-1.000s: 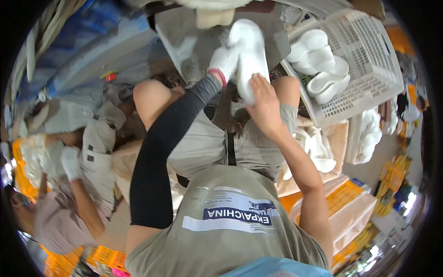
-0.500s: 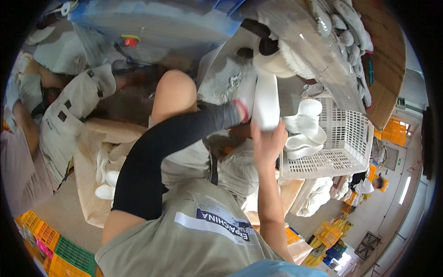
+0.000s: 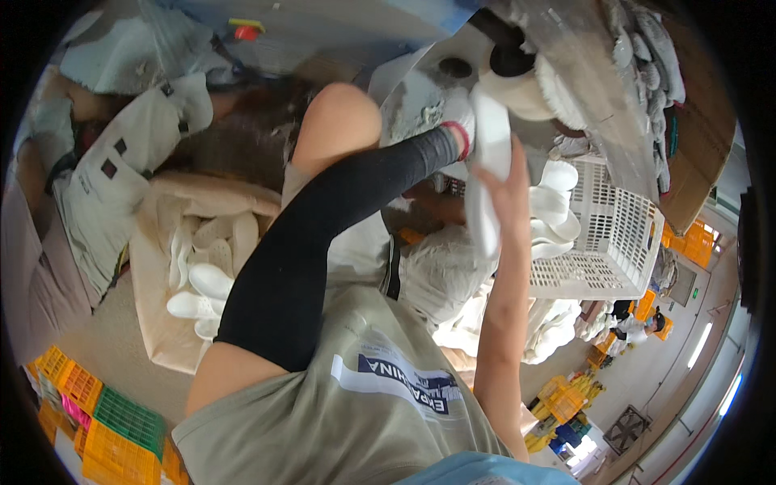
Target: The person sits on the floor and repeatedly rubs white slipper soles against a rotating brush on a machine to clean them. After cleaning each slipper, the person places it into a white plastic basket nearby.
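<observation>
My left hand [image 3: 459,113], in a white glove with a red cuff below a black sleeve, is closed on a long white moulded shoe [image 3: 490,121]. The shoe stands nearly upright in front of a cream, fluffy-edged buffing wheel [image 3: 559,93] on a dark spindle. My bare right hand [image 3: 508,182] grips its lower part, thumb on the left and fingers along the right side. Below the thumb, a white shoe-shaped piece [image 3: 483,222] hangs beside my wrist; whether it is a second shoe cannot be told. Contact with the wheel is not clear.
A white plastic basket [image 3: 594,279] with white shoes [image 3: 558,202] stands at the right. On the left, a cloth-lined container [image 3: 153,323] holds more white shoes [image 3: 212,281]. A co-worker's leg [image 3: 121,178] is farther left. Gloves [image 3: 663,61] lie by a cardboard box [image 3: 703,137].
The view has shifted. My right hand has moved up along the shoe and turned more upright. A white piece now shows below its thumb.
</observation>
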A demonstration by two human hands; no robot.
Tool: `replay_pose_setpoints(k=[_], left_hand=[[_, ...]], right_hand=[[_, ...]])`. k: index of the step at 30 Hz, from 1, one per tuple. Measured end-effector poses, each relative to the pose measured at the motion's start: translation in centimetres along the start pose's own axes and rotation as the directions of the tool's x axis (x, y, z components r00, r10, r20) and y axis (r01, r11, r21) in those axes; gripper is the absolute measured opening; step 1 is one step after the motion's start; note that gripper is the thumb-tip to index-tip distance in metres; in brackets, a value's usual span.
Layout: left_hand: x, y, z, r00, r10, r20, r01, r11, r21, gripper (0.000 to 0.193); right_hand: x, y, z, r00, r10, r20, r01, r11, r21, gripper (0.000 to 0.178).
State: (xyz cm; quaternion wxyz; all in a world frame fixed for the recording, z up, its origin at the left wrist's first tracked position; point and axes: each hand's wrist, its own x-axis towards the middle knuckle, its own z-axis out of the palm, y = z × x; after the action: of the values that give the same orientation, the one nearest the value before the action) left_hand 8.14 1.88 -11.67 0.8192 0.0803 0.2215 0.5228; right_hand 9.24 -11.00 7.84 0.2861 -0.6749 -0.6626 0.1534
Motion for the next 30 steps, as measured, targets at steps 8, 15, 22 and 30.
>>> replay_pose_setpoints(k=[8, 15, 22, 30], left_hand=[[-4.3, 4.6, 3.7, 0.996, 0.005, 0.093, -0.008, 0.999, 0.036, 0.041], [-4.4, 4.6, 3.1, 0.984, -0.083, 0.158, 0.065, 0.991, 0.116, 0.043], [-2.3, 3.4, 1.4, 0.986, -0.11, 0.128, 0.091, 0.985, 0.146, 0.044], [-0.9, 6.8, 2.0, 0.977, -0.166, 0.137, 0.116, 0.943, 0.313, 0.046]], right_hand=[[-2.2, -1.5, -2.2, 0.997, 0.068, -0.036, -0.074, 0.977, -0.202, 0.026], [-3.4, -0.8, -0.3, 0.958, 0.149, -0.244, -0.172, 0.983, -0.072, 0.033], [2.8, 4.9, 6.5, 0.893, 0.116, -0.434, -0.107, 0.993, 0.045, 0.03], [0.8, 2.2, 1.4, 0.901, 0.382, 0.208, -0.434, 0.773, 0.462, 0.072]])
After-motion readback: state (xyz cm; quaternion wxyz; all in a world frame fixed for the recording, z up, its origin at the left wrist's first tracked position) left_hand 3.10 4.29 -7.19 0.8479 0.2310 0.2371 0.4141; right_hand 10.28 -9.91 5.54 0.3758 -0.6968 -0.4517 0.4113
